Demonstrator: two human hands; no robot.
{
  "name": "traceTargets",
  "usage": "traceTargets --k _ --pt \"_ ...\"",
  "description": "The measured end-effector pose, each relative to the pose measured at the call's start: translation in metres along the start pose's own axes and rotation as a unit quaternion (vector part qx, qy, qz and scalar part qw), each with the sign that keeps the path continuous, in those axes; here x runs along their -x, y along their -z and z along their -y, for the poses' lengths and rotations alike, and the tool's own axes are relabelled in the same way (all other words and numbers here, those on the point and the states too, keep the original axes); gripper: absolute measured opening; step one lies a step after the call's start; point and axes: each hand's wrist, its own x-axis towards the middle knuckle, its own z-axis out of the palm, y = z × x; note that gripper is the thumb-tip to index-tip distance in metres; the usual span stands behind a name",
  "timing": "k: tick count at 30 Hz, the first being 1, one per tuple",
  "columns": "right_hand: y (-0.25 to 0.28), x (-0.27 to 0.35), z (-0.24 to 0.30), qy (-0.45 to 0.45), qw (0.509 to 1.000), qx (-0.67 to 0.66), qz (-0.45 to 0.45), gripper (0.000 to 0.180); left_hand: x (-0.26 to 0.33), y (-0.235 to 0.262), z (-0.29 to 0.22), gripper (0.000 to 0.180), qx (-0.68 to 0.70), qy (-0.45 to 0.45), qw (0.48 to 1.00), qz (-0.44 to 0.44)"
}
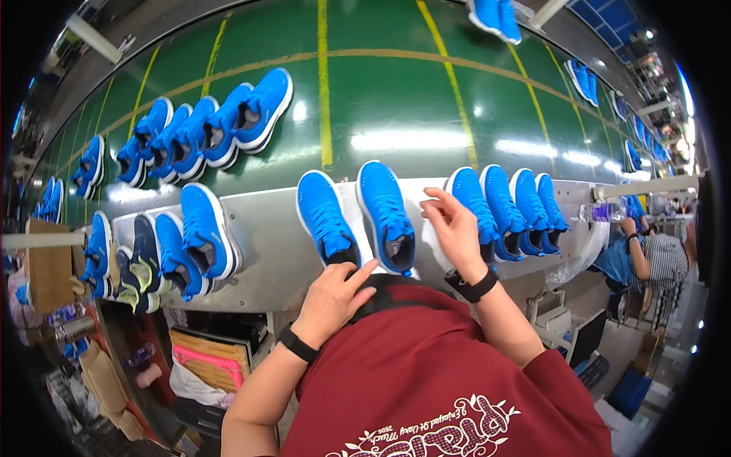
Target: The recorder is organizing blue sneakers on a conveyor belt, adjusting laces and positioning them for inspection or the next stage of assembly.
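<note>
In front of me two blue sneakers with white soles stand side by side, toes pointing away: a left one [320,212] and a right one [384,209]. My left hand [335,297] is at their heels, its index finger and thumb apart; the other fingers are at the left sneaker's heel, partly hidden. Just right of the pair, my right hand [457,232] is raised over the ledge with fingers loosely bent and apart, nothing in them. Close by it begins a row of several blue sneakers [502,202].
A metal ledge [266,228] runs along a green belt [381,99] with yellow lines. Several blue sneakers [205,129] lie on the belt at left. On the ledge's left are more blue sneakers [202,221] and a dark navy shoe [145,251]. A person in stripes [664,259] is at far right.
</note>
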Motion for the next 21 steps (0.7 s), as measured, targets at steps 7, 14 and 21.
traceTargets --k 7,14,21 --pt "0.038 0.013 -0.064 -0.07 0.994 -0.062 -0.06 0.023 -0.031 -0.033 0.002 0.072 -0.151 0.044 0.968 0.194" --pt "0.077 0.031 -0.017 -0.006 0.999 -0.011 -0.04 0.021 -0.046 -0.038 -0.005 0.045 -0.134 0.092 0.973 0.166" --pt "0.145 0.011 -0.032 0.13 0.962 0.118 -0.209 0.019 -0.192 -0.024 -0.002 0.042 -0.018 0.057 0.996 0.063"
